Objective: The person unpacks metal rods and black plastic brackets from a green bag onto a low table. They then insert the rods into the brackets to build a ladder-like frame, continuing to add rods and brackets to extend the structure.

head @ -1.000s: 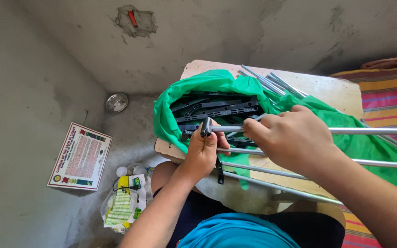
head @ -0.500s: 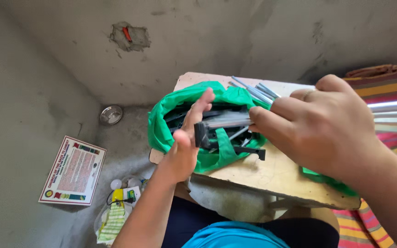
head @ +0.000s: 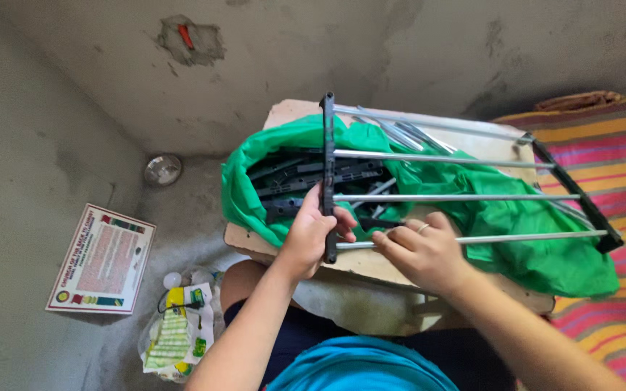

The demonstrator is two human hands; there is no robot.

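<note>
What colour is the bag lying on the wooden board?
Bright green bag, plain with no pattern, seen in the head view.

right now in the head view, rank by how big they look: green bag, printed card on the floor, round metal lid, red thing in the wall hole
1. green bag
2. printed card
3. round metal lid
4. red thing

The differences are plain, though the red thing lies farthest from the camera.

We see rough grey cement walls (head: 414, 51) with a chipped hole (head: 186, 40), a grey floor (head: 9, 217), and a striped mat (head: 617, 145) at right.
</note>
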